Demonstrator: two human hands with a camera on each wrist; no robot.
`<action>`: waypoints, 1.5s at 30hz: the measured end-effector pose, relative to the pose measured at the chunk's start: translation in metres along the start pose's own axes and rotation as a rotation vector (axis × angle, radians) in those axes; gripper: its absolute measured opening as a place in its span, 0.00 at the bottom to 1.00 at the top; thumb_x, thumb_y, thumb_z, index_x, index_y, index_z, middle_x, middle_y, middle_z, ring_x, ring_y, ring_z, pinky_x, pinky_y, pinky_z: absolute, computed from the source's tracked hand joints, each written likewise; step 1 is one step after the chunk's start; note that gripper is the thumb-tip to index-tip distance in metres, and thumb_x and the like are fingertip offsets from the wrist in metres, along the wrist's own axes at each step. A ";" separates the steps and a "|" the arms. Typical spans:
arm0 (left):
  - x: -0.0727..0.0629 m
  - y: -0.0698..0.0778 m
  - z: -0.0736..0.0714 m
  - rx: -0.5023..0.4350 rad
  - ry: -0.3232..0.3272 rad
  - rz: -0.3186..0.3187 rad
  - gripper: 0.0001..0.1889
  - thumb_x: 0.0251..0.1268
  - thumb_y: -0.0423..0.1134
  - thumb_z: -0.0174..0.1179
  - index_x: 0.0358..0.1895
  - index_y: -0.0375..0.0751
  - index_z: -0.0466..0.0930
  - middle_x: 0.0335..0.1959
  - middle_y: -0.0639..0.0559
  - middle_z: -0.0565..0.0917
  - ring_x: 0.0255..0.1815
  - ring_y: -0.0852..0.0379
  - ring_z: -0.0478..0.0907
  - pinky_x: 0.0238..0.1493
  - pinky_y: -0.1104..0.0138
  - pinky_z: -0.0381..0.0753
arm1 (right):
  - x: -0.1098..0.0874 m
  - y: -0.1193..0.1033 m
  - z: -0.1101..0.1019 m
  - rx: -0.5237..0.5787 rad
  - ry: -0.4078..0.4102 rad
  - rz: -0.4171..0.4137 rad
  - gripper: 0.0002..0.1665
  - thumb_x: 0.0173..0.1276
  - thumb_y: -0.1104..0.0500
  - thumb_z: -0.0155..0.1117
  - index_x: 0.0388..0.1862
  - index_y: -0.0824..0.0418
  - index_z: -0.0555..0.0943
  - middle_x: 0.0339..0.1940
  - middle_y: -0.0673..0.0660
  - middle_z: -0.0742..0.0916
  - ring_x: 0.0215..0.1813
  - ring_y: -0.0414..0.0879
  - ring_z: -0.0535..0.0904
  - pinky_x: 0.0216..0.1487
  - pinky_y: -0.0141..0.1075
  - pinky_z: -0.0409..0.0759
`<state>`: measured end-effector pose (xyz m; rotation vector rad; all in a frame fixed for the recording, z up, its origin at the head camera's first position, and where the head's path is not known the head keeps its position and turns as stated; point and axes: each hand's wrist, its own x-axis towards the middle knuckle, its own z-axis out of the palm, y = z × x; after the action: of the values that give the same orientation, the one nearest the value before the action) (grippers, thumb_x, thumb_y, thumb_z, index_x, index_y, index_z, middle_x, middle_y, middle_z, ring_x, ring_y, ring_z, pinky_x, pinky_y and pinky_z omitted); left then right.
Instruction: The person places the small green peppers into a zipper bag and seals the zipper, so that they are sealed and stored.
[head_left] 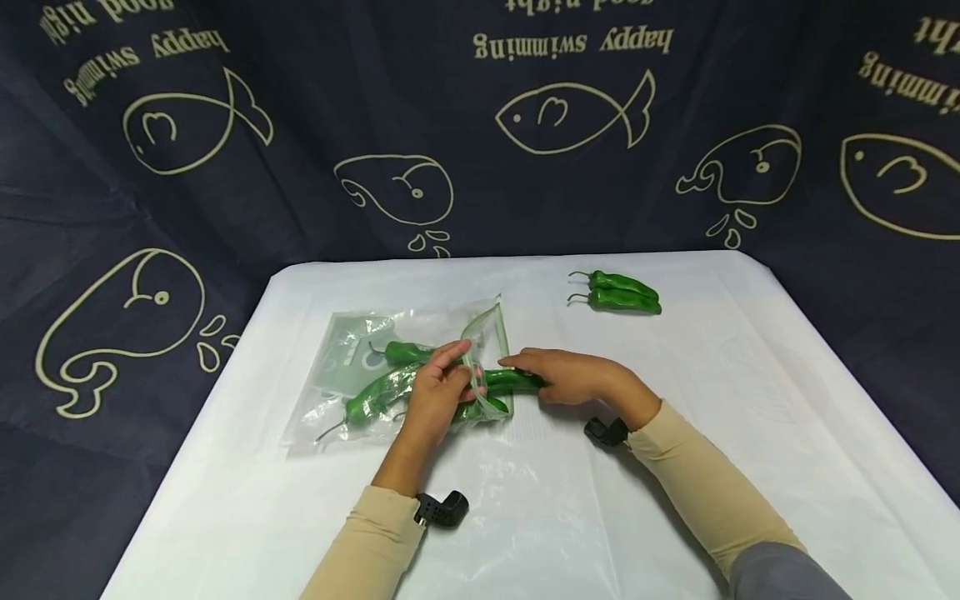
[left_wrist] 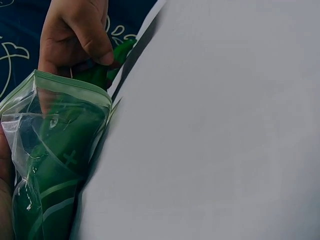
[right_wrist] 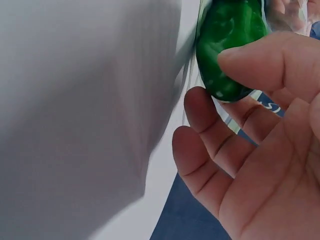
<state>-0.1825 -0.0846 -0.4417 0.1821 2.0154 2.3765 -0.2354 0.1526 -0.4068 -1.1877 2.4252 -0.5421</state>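
A clear zip bag [head_left: 420, 321] with a pale green zip edge lies on the table, its mouth raised and facing right. My left hand [head_left: 437, 392] grips the bag near its mouth. Between the thumb and fingers of my right hand [head_left: 573, 375] is the end of a green pepper [head_left: 513, 381], whose other end is inside the bag mouth. In the right wrist view the thumb presses on the pepper's rounded tip [right_wrist: 232, 50]. Several green peppers show through the plastic, including one long pepper [head_left: 386, 392] on the left; my left hand partly hides them.
Two green peppers [head_left: 622, 302] lie side by side at the back right of the white-covered table [head_left: 720, 350]. Behind the table hangs a dark blue cloth [head_left: 465, 217] printed with fish and whales.
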 end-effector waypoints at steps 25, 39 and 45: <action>0.001 0.001 0.000 -0.005 0.001 0.005 0.24 0.71 0.24 0.50 0.70 0.29 0.68 0.68 0.49 0.68 0.36 0.57 0.83 0.34 0.71 0.85 | 0.000 0.004 0.002 0.055 0.060 -0.026 0.34 0.69 0.70 0.61 0.72 0.55 0.68 0.61 0.55 0.77 0.60 0.48 0.74 0.61 0.45 0.75; 0.000 -0.001 -0.002 -0.012 -0.014 0.004 0.24 0.71 0.25 0.51 0.70 0.30 0.68 0.68 0.48 0.68 0.37 0.57 0.83 0.36 0.71 0.85 | 0.000 0.004 0.003 0.022 0.056 -0.027 0.38 0.63 0.72 0.59 0.72 0.54 0.69 0.51 0.51 0.76 0.43 0.44 0.71 0.44 0.38 0.72; 0.002 -0.004 -0.002 -0.012 -0.008 0.025 0.24 0.70 0.25 0.51 0.69 0.28 0.68 0.67 0.45 0.69 0.36 0.58 0.83 0.34 0.72 0.85 | 0.001 0.005 0.004 0.020 0.060 -0.052 0.37 0.63 0.72 0.59 0.72 0.55 0.70 0.53 0.50 0.77 0.47 0.44 0.72 0.49 0.39 0.73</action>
<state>-0.1847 -0.0854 -0.4462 0.2176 2.0071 2.3975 -0.2375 0.1542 -0.4126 -1.2462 2.4386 -0.6252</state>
